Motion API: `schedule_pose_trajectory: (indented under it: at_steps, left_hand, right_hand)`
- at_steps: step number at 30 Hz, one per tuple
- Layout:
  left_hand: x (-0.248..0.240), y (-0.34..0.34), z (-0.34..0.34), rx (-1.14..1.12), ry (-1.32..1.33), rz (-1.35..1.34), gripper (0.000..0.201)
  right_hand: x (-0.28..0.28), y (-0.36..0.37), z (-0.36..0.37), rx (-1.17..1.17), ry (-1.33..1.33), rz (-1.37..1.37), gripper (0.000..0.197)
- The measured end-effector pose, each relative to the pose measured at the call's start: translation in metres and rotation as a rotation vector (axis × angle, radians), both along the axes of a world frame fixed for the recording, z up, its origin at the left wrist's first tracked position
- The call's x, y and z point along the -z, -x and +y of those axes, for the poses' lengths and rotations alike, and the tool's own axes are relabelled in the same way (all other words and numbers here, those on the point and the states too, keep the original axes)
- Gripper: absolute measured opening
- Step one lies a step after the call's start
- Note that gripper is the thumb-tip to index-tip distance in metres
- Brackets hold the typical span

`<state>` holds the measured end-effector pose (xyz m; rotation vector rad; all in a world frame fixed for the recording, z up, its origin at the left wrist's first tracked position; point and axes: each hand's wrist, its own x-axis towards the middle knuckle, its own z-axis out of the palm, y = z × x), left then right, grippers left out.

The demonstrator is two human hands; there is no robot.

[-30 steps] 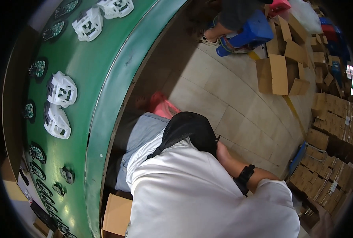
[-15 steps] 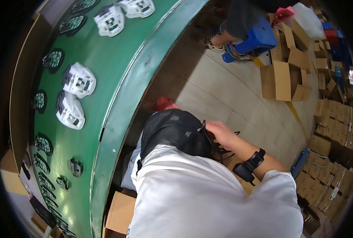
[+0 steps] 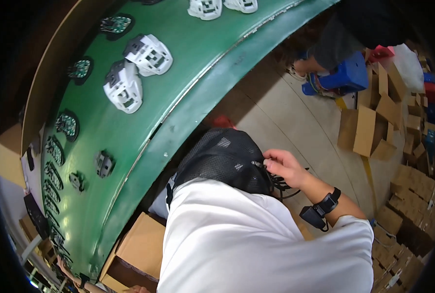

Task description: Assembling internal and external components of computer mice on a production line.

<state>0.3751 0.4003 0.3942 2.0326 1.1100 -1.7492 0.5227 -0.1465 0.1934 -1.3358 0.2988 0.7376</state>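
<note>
Our right hand [image 3: 286, 167] pinches a small piece [image 3: 257, 164] at the side of our black mesh bag [image 3: 217, 163], beside the tabletop's [image 3: 151, 105] near edge; tugging carelessly, we could snag the dangling cables [image 3: 279, 184]. Our left hand is out of view.

Table [image 3: 193, 56], long, green-topped, running from 8 to 12 o'clock, with a lighter green border on the floor side; patches of glare at 8. Board [image 3: 51, 63], brown, upright, along the table's far side at 10. Floor [image 3: 300, 127], pale tile, 1 to 4, shaded beside the table. Stripe [image 3: 370, 183], yellow, between 3 and 4. Stool [image 3: 352, 73], blue, at 2. Boxes [image 3: 413, 205], brown cardboard, stacked, near 4.
</note>
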Motion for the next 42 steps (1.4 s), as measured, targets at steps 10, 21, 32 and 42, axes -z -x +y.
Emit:
schedule_pose_trajectory:
  at_steps: [10, 21, 32, 42]
  left_hand:
    - [0.049, -0.189, -0.213, 1.286, 0.68, -1.271, 0.046]
    - [0.126, -0.211, -0.257, 1.116, 0.908, -1.457, 0.032]
    - [0.141, -0.206, -0.251, 0.972, 0.907, -1.606, 0.018]
    - [0.132, -0.216, -0.252, 0.848, 0.956, -1.516, 0.014]
  right_hand:
    - [-0.023, -0.036, 0.019, -0.477, 0.09, -0.539, 0.06]
    - [-0.039, -0.031, 0.019, -0.593, 0.209, -0.541, 0.05]
    - [-0.044, -0.037, 0.063, -0.398, 0.63, -1.143, 0.021]
    - [-0.056, -0.054, 0.055, -0.414, 0.601, -1.286, 0.008]
